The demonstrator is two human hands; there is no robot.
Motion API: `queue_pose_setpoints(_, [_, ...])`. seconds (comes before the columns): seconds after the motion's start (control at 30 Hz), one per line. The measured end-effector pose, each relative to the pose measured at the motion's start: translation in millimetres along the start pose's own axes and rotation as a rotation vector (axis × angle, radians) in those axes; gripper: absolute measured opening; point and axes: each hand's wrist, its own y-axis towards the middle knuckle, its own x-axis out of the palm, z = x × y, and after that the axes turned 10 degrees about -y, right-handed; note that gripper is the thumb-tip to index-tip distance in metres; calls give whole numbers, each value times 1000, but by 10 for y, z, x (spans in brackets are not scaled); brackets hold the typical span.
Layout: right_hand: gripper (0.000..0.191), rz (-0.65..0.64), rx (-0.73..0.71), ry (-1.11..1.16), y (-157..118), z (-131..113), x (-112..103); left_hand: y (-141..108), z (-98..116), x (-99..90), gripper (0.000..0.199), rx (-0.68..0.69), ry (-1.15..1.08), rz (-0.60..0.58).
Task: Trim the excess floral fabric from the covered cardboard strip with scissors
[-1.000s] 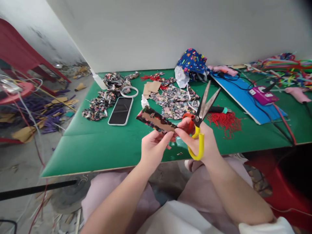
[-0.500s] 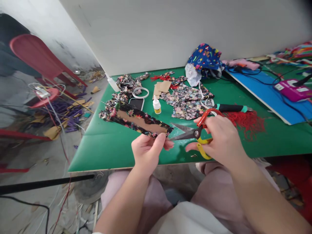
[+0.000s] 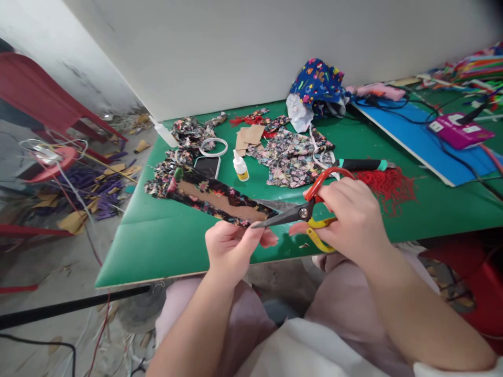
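Note:
My left hand (image 3: 233,248) pinches the near end of a long cardboard strip wrapped at its edges in black floral fabric (image 3: 216,199). The strip tilts up toward the left above the table, its brown middle bare. My right hand (image 3: 349,214) is closed round the scissors (image 3: 303,212), which have one red and one yellow handle. Their blades stand apart at the strip's right end, one in front by my left thumb and the other partly hidden behind the strip. Beyond the strip stand a small white glue bottle (image 3: 241,166) and a phone (image 3: 207,166).
On the green table (image 3: 149,235) lie floral fabric scraps (image 3: 291,157), cardboard pieces (image 3: 250,136), a white ring (image 3: 213,147), red threads (image 3: 393,186) and a black-and-teal tool handle (image 3: 363,165). A blue board (image 3: 412,139) carries a purple device (image 3: 459,131). A red chair (image 3: 51,89) stands left.
The scissors have moved left, so their blades now overlap the strip's end instead of only reaching its edge. The whole view has shifted slightly.

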Motion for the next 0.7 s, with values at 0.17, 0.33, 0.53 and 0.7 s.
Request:
queue_pose_setpoints(0.17, [39, 12, -16, 28, -10, 5, 4, -10, 46, -5, 32, -51, 49, -32])
queue_pose_setpoints(0.33, [44, -14, -6, 20, -3, 11, 3, -11, 66, -11, 32, -67, 52, -35])
queue_pose_setpoints(0.53, [50, -14, -47, -20, 0, 15, 10, -11, 78, 27, 27, -83, -9, -22])
queue_pose_setpoints(0.7, [49, -11, -30, -33, -11, 14, 15, -6, 69, 42, 24, -74, -102, -9])
